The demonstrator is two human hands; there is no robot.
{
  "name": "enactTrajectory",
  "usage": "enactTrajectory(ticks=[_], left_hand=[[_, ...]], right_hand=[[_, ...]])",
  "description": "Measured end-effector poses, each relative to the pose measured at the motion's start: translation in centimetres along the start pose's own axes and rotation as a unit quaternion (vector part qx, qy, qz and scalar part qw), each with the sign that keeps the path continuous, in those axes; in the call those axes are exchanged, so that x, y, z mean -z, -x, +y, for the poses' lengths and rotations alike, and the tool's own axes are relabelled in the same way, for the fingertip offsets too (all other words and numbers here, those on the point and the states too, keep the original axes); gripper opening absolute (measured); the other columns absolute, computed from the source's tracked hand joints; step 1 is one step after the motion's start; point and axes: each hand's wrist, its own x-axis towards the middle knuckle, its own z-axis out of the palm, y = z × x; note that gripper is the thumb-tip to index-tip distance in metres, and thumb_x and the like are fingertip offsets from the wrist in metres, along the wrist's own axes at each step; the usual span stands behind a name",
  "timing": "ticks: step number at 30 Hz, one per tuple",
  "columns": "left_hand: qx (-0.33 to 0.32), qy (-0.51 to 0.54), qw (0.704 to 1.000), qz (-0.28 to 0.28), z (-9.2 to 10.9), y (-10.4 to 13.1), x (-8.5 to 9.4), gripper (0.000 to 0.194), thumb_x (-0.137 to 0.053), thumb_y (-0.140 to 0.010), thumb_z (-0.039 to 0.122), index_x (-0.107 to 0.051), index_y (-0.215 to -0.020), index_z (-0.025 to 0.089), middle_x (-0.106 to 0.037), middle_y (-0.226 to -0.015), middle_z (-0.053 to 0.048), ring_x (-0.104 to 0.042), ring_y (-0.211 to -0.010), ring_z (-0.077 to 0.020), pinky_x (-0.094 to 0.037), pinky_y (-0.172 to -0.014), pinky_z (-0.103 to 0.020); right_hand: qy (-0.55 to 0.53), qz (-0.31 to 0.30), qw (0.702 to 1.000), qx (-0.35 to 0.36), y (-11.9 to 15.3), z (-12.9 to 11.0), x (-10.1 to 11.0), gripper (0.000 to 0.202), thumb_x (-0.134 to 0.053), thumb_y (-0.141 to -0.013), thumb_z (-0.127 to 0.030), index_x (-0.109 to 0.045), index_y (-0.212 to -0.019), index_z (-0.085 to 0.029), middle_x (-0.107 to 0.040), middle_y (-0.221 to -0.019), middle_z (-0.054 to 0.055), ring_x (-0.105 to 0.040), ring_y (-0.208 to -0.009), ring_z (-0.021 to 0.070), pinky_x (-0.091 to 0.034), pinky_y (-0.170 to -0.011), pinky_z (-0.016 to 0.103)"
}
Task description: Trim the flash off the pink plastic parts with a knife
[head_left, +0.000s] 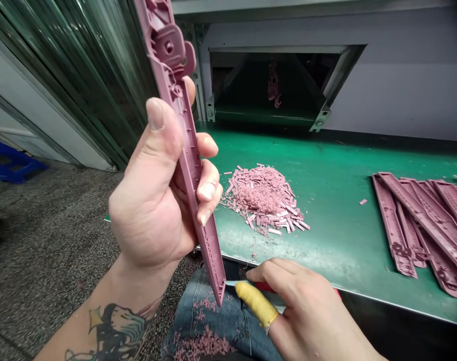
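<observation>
My left hand [157, 190] is closed around a long pink plastic part [193, 160], held upright and slightly tilted, its ribbed inner side facing me. A rounded tab with a hole stands out near its upper end, which runs out of the picture. My right hand [299, 301], its thumb wrapped in yellow, grips a small knife [231, 283] with a red handle mostly hidden by the fingers. The blade tip touches the lower end of the pink part, close to its edge.
A heap of pink trimmings [264, 195] lies on the green work table [333, 200]. Several similar pink parts [420, 220] are stacked at the right. Behind is a chute opening [243, 110]. Pink shavings [204, 343] cover my jeans. A blue stool [14, 160] stands on the floor.
</observation>
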Motion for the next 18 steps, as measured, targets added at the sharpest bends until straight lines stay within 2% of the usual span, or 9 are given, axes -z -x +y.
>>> enactTrajectory(ticks=[4, 7, 10, 11, 13, 15, 16, 17, 18], left_hand=[[-0.001, 0.02, 1.0, 0.025, 0.1, -0.3, 0.8, 0.036, -0.032, -0.097, 0.044, -0.06, -0.107, 0.022, -0.052, -0.069, 0.001, -0.039, -0.039, -0.0053, -0.025, -0.027, -0.015], [0.001, 0.035, 0.998, 0.05, 0.2, -0.7, 1.4, 0.034, -0.036, -0.096, 0.043, -0.06, -0.104, 0.021, -0.051, -0.069, 0.001, -0.038, -0.04, -0.0048, -0.026, -0.027, -0.013], [0.01, 0.054, 0.996, 0.075, 0.1, -1.2, 1.7, 0.031, -0.04, -0.095, 0.042, -0.062, -0.101, 0.022, -0.052, -0.069, 0.001, -0.038, -0.04, -0.0045, -0.027, -0.027, -0.013], [0.011, 0.061, 0.994, 0.087, -0.1, -1.5, 1.9, 0.029, -0.042, -0.094, 0.042, -0.062, -0.1, 0.022, -0.052, -0.069, 0.001, -0.038, -0.04, -0.0043, -0.027, -0.027, -0.013], [0.008, 0.061, 0.991, 0.117, -0.8, -1.9, 2.5, 0.025, -0.046, -0.092, 0.043, -0.063, -0.096, 0.024, -0.052, -0.069, 0.002, -0.039, -0.042, -0.0039, -0.028, -0.028, -0.013], [-0.033, -0.054, 0.989, 0.133, -2.0, -2.2, 3.3, 0.027, -0.043, -0.093, 0.045, -0.062, -0.1, 0.027, -0.057, -0.077, 0.001, -0.051, -0.052, -0.0057, -0.039, -0.036, -0.013], [-0.07, -0.142, 0.979, 0.132, -2.6, -2.1, 3.9, 0.029, -0.039, -0.094, 0.046, -0.06, -0.107, 0.029, -0.061, -0.087, -0.001, -0.06, -0.065, -0.0088, -0.048, -0.046, -0.016], [-0.113, -0.235, 0.957, 0.125, -3.1, -1.9, 4.4, 0.032, -0.034, -0.096, 0.045, -0.054, -0.118, 0.032, -0.062, -0.104, -0.004, -0.064, -0.086, -0.0141, -0.055, -0.062, -0.023], [-0.154, -0.315, 0.93, 0.106, -3.5, -1.6, 5.0, 0.036, -0.032, -0.097, 0.043, -0.042, -0.131, 0.036, -0.055, -0.125, -0.005, -0.058, -0.111, -0.0206, -0.056, -0.081, -0.035]], right_hand=[[-0.031, 0.118, 0.99, 0.074, 0.5, 0.4, -0.2, 0.008, -0.059, -0.088, -0.022, -0.058, -0.095, -0.023, -0.066, -0.081, 0.004, -0.061, -0.071, 0.0193, -0.047, -0.063, 0.029], [-0.126, 0.194, 0.971, 0.055, 1.0, 0.7, -0.4, 0.018, -0.057, -0.089, -0.019, -0.055, -0.106, -0.026, -0.067, -0.088, 0.002, -0.063, -0.077, 0.0174, -0.049, -0.068, 0.026], [-0.218, 0.187, 0.958, 0.004, 0.9, 0.6, -0.9, 0.012, -0.053, -0.092, -0.023, -0.059, -0.101, -0.028, -0.066, -0.08, 0.0, -0.063, -0.069, 0.015, -0.048, -0.06, 0.023], [-0.239, 0.174, 0.955, 0.009, 0.7, 0.5, -1.2, 0.011, -0.056, -0.091, -0.027, -0.06, -0.101, -0.027, -0.067, -0.081, 0.0, -0.064, -0.07, 0.0155, -0.049, -0.061, 0.023], [-0.267, 0.148, 0.951, 0.051, 0.0, 0.1, -1.9, 0.023, -0.067, -0.083, -0.034, -0.062, -0.104, -0.024, -0.069, -0.092, 0.004, -0.066, -0.082, 0.019, -0.052, -0.071, 0.026], [-0.292, 0.129, 0.943, 0.089, -0.7, -0.2, -2.6, 0.033, -0.074, -0.077, -0.036, -0.064, -0.104, -0.022, -0.069, -0.1, 0.007, -0.066, -0.091, 0.0219, -0.053, -0.079, 0.029], [-0.304, 0.125, 0.94, 0.093, -1.0, -0.3, -2.7, 0.029, -0.074, -0.077, -0.034, -0.065, -0.102, -0.02, -0.07, -0.098, 0.007, -0.066, -0.089, 0.0213, -0.053, -0.079, 0.029], [-0.315, 0.123, 0.938, 0.078, -1.2, -0.3, -2.7, 0.021, -0.071, -0.08, -0.032, -0.066, -0.097, -0.02, -0.071, -0.091, 0.006, -0.067, -0.082, 0.0192, -0.053, -0.075, 0.027], [-0.324, 0.118, 0.937, 0.05, -1.4, -0.2, -2.5, 0.014, -0.067, -0.083, -0.03, -0.066, -0.092, -0.019, -0.07, -0.082, 0.004, -0.065, -0.073, 0.0163, -0.052, -0.068, 0.025]])
